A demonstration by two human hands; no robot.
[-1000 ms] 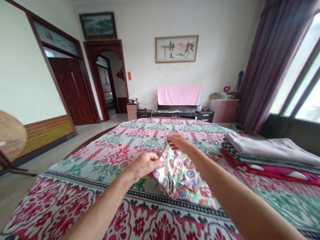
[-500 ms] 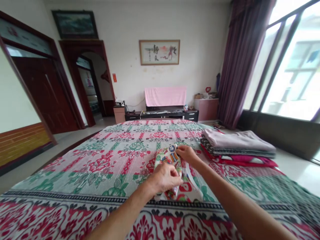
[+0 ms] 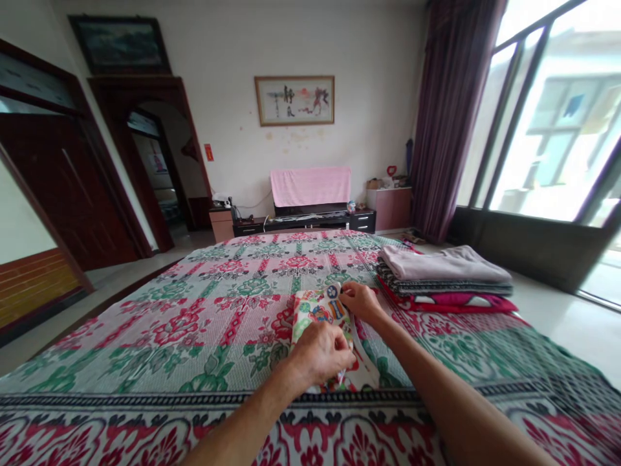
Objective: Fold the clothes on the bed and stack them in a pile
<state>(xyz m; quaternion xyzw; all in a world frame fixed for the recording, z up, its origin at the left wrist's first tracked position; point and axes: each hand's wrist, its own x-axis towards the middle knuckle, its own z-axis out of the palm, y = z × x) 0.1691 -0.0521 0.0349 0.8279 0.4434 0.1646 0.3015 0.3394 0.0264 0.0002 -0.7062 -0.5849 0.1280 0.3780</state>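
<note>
A small white garment with a colourful cartoon print (image 3: 320, 314) lies folded into a narrow strip on the floral bedspread (image 3: 194, 323). My left hand (image 3: 320, 353) pinches its near end, fingers closed on the cloth. My right hand (image 3: 359, 301) pinches its far end, close to a round blue patch. Both forearms reach in from the bottom edge of the view.
A stack of folded clothes (image 3: 444, 277), grey on top and pink-red beneath, lies on the bed's right side. Beyond the bed stand a low dark cabinet with a pink cloth (image 3: 310, 186), a doorway on the left and a large window with purple curtains on the right.
The loose garment has been folded over into a narrow strip and laid flat. Both hands moved with it. My view has swung to the right, bringing more of the window into sight.
</note>
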